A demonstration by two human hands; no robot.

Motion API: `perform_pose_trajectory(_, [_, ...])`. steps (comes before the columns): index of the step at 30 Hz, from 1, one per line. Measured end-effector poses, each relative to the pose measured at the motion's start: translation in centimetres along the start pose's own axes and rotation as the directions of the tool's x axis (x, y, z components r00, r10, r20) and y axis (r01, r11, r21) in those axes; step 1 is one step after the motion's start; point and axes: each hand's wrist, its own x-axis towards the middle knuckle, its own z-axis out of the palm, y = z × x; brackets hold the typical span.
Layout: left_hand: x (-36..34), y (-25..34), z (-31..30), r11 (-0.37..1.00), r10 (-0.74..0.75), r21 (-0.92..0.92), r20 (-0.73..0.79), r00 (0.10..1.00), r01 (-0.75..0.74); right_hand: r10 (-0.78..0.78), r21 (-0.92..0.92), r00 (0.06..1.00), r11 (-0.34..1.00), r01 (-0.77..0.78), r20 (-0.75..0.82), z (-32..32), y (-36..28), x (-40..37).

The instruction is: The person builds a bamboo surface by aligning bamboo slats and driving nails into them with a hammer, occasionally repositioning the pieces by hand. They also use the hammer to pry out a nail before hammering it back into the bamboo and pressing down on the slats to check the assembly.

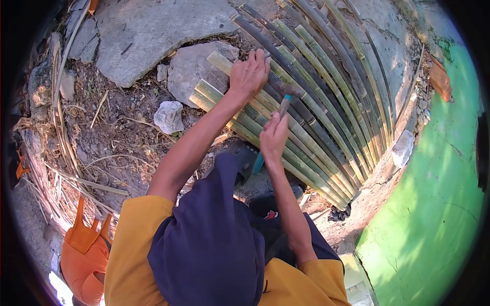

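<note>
My right hand (274,135) is wrapped round the handle of a hammer (284,106), whose dark head lies over the bamboo strips. Teal shows near the head and at the handle's lower end. My left hand (250,75) is closed, its fingers bent down at the bamboo, up and left of the hammer head. What its fingertips pinch, if anything, is hidden. Beneath both hands, long bamboo strips (343,84) fan out, some green, some pale and some dark. Their ends draw close together at the lower right.
Broken concrete slabs (153,33) and a white stone (169,117) lie to the left, among dry fibres. An orange plastic chair (84,260) stands at lower left. On the right are a green-painted surface (423,219) and another pale stone (403,148). A dark cloth (339,213) touches the bamboo ends.
</note>
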Motion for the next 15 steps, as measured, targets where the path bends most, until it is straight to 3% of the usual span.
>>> perform_pose_trajectory(1, [0.1, 0.1, -0.1, 1.0, 0.005, -0.001, -0.002, 1.0, -0.005, -0.002, 0.002, 1.0, 1.0, 0.002, -0.004, -0.1, -0.4, -0.2])
perform_pose_trajectory(3, [0.1, 0.0, 0.0, 1.0, 0.008, 0.002, -0.017, 1.0, -0.008, 0.147, 0.315, 0.989, 0.939, -0.14, -0.001, -0.4, -1.6, -0.9])
perform_pose_trajectory(4, [0.0, -0.2, 0.2, 1.0, 0.005, 0.003, -0.012, 1.0, -0.005, 0.153, 0.314, 0.988, 0.938, -0.146, 0.001, 0.0, -1.6, -1.2])
perform_pose_trajectory(6, [0.0, -0.3, 0.4, 1.0, 0.008, -0.013, -0.025, 1.0, -0.009, 0.056, 0.444, 0.962, 0.893, 0.072, -0.268, 0.6, -1.4, -1.7])
perform_pose_trajectory(7, [-0.1, -0.2, 0.3, 1.0, 0.008, -0.013, -0.024, 1.0, -0.008, 0.057, 0.444, 0.962, 0.893, 0.071, -0.268, 0.7, -1.1, -1.4])
perform_pose_trajectory(9, [0.0, 0.1, 0.0, 1.0, -0.007, 0.004, -0.004, 1.0, 0.007, 0.185, 0.253, 0.983, 0.951, -0.176, -0.012, 0.7, -0.9, -0.3])
perform_pose_trajectory(11, [0.1, 0.3, -0.3, 1.0, -0.011, -0.015, 0.005, 1.0, 0.011, 0.181, 0.265, 0.983, 0.948, -0.176, 0.005, -0.8, -1.4, 0.4])
perform_pose_trajectory(13, [0.1, 0.2, -0.2, 0.999, -0.033, -0.026, 0.011, 0.999, 0.033, 0.07, 0.361, 0.995, 0.932, -0.037, -0.077, -1.9, -3.1, 0.5])
perform_pose_trajectory(15, [0.0, -0.2, 0.3, 1.0, 0.009, -0.003, -0.033, 0.999, -0.009, 0.053, 0.386, 0.994, 0.922, -0.012, -0.096, -3.6, -5.3, 0.6])
